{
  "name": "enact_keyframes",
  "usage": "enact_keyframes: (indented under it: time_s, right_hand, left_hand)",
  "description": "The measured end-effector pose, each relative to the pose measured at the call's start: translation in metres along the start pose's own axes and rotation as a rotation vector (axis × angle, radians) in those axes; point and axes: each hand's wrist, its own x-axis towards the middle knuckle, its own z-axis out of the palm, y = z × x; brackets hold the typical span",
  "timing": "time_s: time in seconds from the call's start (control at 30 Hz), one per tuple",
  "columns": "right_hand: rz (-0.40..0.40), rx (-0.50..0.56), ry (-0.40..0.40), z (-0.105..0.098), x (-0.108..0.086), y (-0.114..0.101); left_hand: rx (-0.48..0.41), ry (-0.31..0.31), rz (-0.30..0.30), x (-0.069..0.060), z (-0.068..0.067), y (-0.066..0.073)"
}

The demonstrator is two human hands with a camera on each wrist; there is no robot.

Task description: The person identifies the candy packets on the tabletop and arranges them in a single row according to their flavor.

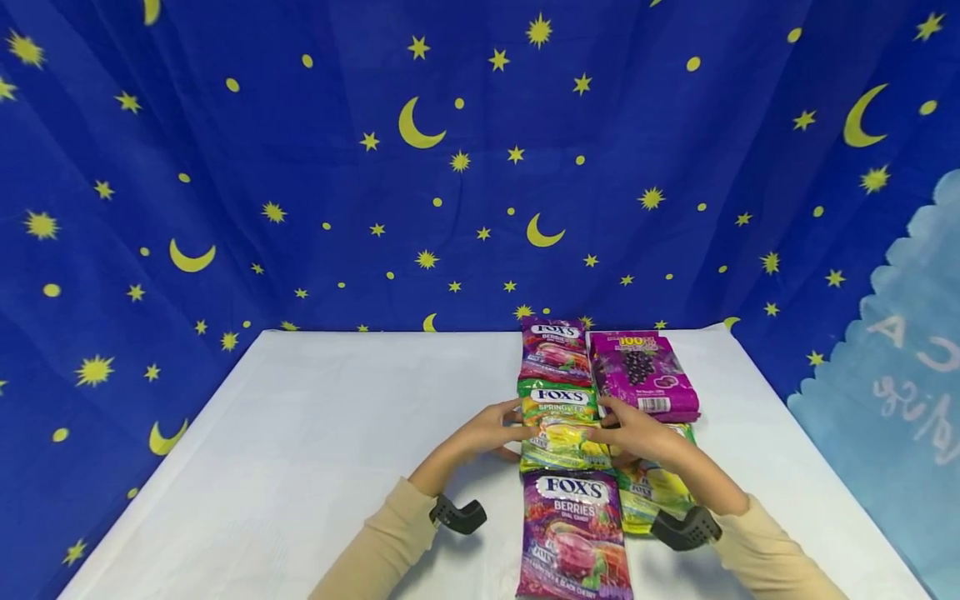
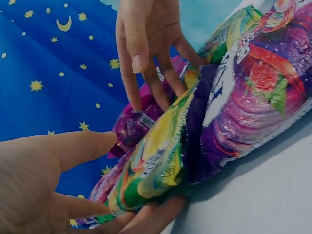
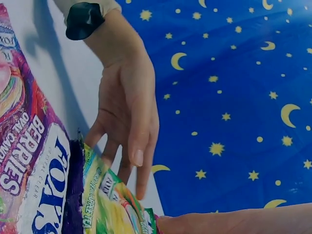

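Note:
In the head view, a green FOX'S Spring Tea candy bag (image 1: 558, 437) lies between two purple FOX'S Berries bags, the far one (image 1: 555, 350) and the near one (image 1: 576, 537). My left hand (image 1: 480, 433) touches its left edge, thumb and fingers extended. From the right, my right hand (image 1: 645, 437) reaches its other edge with spread fingers. Some left fingertips (image 2: 151, 217) lie low against the green bag's side in the left wrist view. The right wrist view shows the left hand (image 3: 126, 107) with long, loosely spread fingers beside the green bag.
A magenta bag (image 1: 643, 375) with a grape-like picture lies at the back right. Nearer, another green and yellow bag (image 1: 652, 496) is partly covered by my right hand and forearm. The white table (image 1: 337, 417) meets a blue star-and-moon curtain (image 1: 480, 192) behind.

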Motion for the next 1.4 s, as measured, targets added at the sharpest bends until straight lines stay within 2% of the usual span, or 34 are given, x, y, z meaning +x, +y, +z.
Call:
enact_keyframes:
  time_s: [0.2, 0.5, 0.63, 0.77, 0.93, 1.1, 1.4]
  right_hand:
    - [0.034, -0.102, -0.02, 0.005, 0.006, -0.002]
    - [0.076, -0.017, -0.01, 0.007, 0.013, 0.005]
    - [0.018, 0.095, -0.012, 0.007, 0.014, 0.012]
    - [-0.047, 0.217, -0.032, 0.004, 0.016, 0.021]
    - [-0.139, 0.186, -0.031, 0.004, 0.02, 0.031]
    - [-0.13, 0.169, 0.045, 0.011, 0.018, 0.036]
    - [-0.138, 0.305, 0.086, 0.016, 0.022, 0.03]
  left_hand:
    - [0.0, 0.019, 0.01, 0.0, 0.004, -0.002]
    - [0.031, 0.117, -0.001, 0.003, 0.008, -0.007]
    - [0.05, 0.18, 0.0, 0.004, 0.006, -0.009]
    - [0.018, 0.195, 0.018, 0.005, 0.004, -0.013]
    - [-0.047, 0.172, 0.022, 0.008, 0.001, -0.019]
    - [-0.058, 0.186, 0.023, 0.007, 0.001, -0.022]
    - [-0.092, 0.208, 0.103, 0.001, -0.003, -0.024]
